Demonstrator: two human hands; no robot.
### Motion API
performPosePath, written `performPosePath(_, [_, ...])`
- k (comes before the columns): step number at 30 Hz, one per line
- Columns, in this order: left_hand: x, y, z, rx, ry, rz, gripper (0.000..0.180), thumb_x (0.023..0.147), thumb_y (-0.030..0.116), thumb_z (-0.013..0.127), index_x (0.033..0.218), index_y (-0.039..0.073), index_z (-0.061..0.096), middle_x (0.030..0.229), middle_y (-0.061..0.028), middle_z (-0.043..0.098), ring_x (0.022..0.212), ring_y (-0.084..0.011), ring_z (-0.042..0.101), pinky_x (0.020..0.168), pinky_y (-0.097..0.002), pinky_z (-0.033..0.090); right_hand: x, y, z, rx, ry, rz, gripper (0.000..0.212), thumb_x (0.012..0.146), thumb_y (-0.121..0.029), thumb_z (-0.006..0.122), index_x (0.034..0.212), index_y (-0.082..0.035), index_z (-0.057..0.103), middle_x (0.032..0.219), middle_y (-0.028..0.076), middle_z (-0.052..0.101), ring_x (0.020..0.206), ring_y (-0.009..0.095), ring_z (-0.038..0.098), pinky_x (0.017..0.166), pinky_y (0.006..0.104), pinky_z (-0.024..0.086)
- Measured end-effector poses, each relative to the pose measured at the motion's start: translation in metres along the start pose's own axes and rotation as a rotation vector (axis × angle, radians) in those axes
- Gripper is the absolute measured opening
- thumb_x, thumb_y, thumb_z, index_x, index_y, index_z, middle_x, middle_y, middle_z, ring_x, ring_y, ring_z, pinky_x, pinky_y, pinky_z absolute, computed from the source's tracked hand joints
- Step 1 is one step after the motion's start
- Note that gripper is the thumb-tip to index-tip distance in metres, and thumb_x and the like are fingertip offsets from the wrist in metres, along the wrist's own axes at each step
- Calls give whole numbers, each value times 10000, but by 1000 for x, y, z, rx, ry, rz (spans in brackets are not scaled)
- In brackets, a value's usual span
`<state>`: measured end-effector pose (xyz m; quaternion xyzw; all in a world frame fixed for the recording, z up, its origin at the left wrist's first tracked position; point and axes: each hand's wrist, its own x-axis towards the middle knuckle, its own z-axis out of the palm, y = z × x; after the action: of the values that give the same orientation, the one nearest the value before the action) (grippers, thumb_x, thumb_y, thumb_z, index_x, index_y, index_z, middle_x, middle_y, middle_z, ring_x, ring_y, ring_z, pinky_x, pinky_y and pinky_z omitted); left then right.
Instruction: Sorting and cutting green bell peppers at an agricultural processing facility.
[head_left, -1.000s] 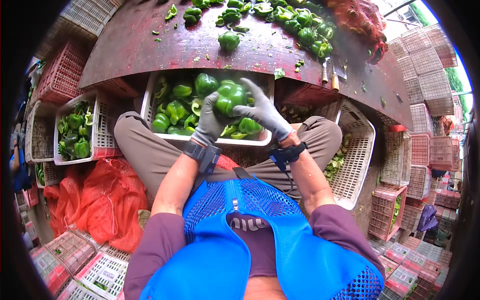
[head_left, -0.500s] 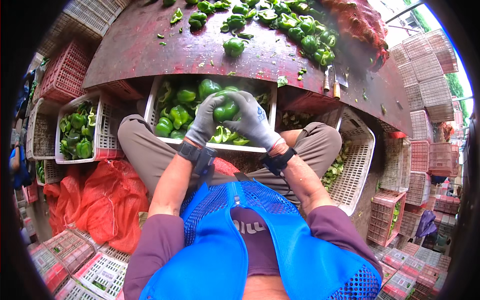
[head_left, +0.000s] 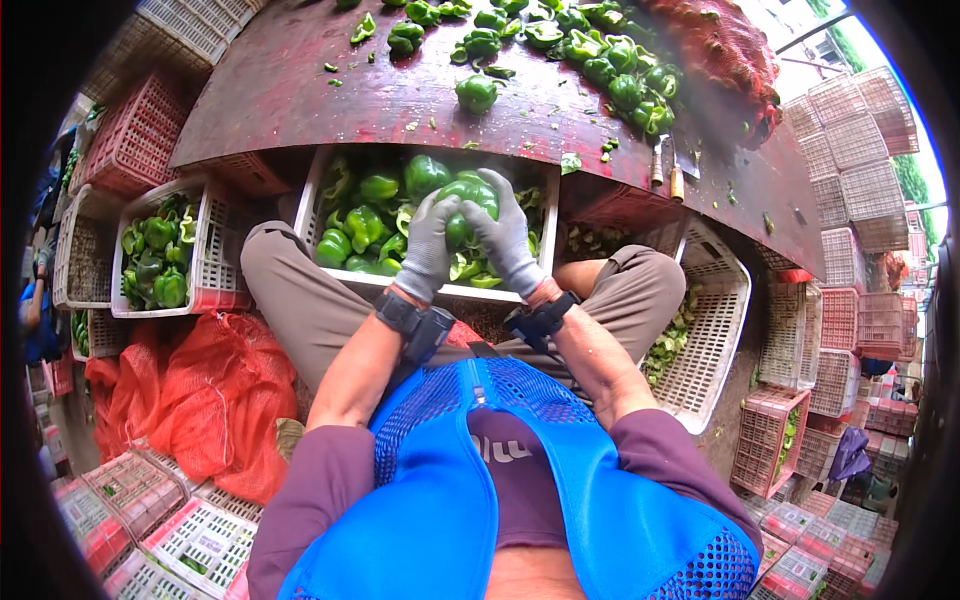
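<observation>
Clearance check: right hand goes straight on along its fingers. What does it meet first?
The green pepper that the right hand and left hand cup between them. Beyond that, perhaps the table at its near edge, or the space beneath; depth is unclear.

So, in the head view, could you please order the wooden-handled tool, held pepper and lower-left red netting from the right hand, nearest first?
1. Held pepper: touching the right hand.
2. Wooden-handled tool: on the tabletop, to the right.
3. Red netting: lower left.
</observation>
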<state>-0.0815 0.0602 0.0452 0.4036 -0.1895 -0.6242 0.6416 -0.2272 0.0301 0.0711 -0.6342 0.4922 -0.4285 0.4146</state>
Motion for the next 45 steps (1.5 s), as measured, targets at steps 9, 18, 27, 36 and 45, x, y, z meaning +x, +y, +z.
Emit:
performPosePath(9, [4, 9, -60, -704, -301, -473, 702, 1093, 485, 674, 1626, 32, 612, 1578, -292, 690, 1355, -539, 734, 1198, -679, 593, 56, 52, -50, 1220, -265, 467, 520, 1138, -364, 638, 1486, 18, 691, 1328, 181, 797, 1226, 310, 793, 1145, 502, 637])
performPosePath(18, [20, -4, -64, -653, -228, -312, 745, 1089, 557, 640, 1637, 54, 603, 1596, -254, 679, 1461, -504, 660, 1268, -660, 522, 36, 68, -33, -112, 87, -161, 475, 1070, -133, 776, 1529, -34, 702, 1373, 165, 779, 1186, 249, 776, 1070, 384, 622])
performPosePath(27, [24, -17, -53, 640, 63, 233, 485, 1103, 334, 718, 1493, 47, 691, 1336, -186, 803, 1133, -351, 819, 1001, -490, 653, 25, 44, -117, -838, -57, 103, 420, 1059, -408, 772, 1399, -163, 779, 1304, 196, 810, 1206, 422, 793, 1026, 551, 631])
performPosePath(36, [8, -67, -44, 1991, -495, 179, 876, 1032, 599, 778, 1775, 232, 493, 1761, -169, 525, 1552, -500, 517, 1244, -644, 450, 25, 70, -100, -1000, -361, 556, 735, 1010, -708, 747, 1444, -115, 783, 1380, 202, 840, 1290, 388, 809, 1074, 530, 627])
performPosePath(45, [33, -63, -30, 993, -186, -131, 670, 1148, 531, 720, 1682, 149, 588, 1576, -128, 704, 1274, -327, 746, 1060, -493, 626, 24, 96, -84, -940, -180, 379, 627, 982, -338, 796, 1514, -70, 601, 1335, 223, 818, 1266, 437, 796, 1066, 560, 624])
